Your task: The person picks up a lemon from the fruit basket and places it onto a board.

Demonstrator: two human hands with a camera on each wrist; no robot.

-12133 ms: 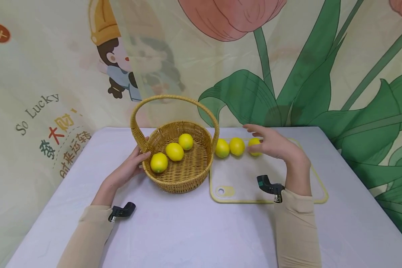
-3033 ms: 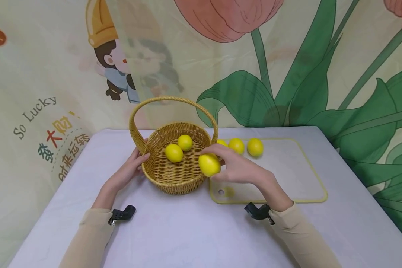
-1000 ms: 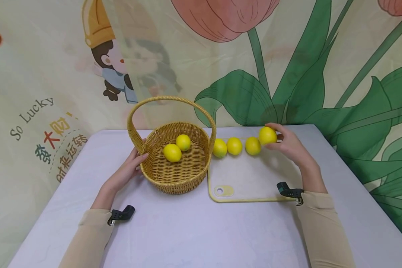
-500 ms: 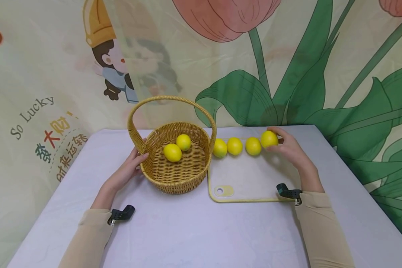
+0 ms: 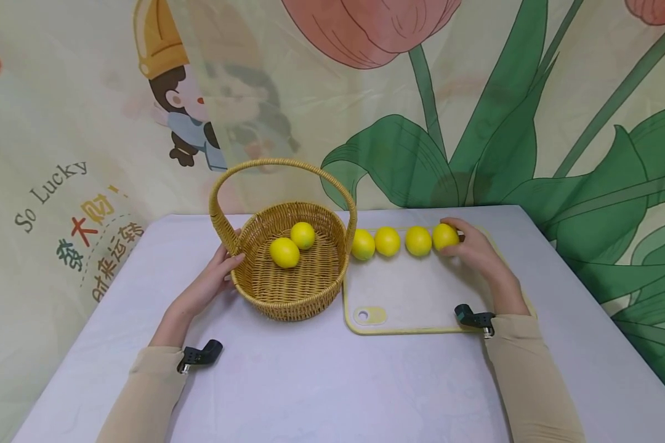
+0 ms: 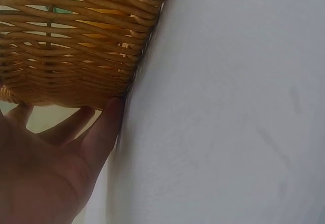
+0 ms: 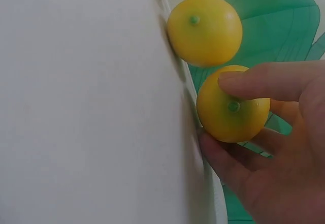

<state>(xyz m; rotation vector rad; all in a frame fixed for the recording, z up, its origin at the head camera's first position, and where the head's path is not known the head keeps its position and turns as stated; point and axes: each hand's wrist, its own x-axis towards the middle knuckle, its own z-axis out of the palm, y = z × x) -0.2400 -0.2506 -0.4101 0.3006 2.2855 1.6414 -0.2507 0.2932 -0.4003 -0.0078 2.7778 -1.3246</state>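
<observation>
A wicker basket (image 5: 294, 307) with a tall arched handle holds two yellow lemons (image 5: 285, 253). My left hand (image 5: 205, 286) touches the basket's left side; in the left wrist view its fingertips rest against the woven wall (image 6: 76, 56). At the right end of a row on the white cutting board (image 5: 410, 295), my right hand (image 5: 479, 252) grips a lemon (image 5: 445, 236) between thumb and fingers. The right wrist view shows the thumb over that lemon (image 7: 231, 117) and a fingertip low beside it. The lemon appears to rest on the board.
Left of the gripped lemon, three more lemons (image 5: 418, 241) line the board's back edge, the leftmost close by the basket's right side. Under everything lies a white tablecloth (image 5: 310, 387). Behind the table hangs a printed curtain (image 5: 332, 92) with tulips and a cartoon figure.
The right hand has carried a lemon from the basket to the row's right end and lowered it onto the board. The left hand has stayed at the basket.
</observation>
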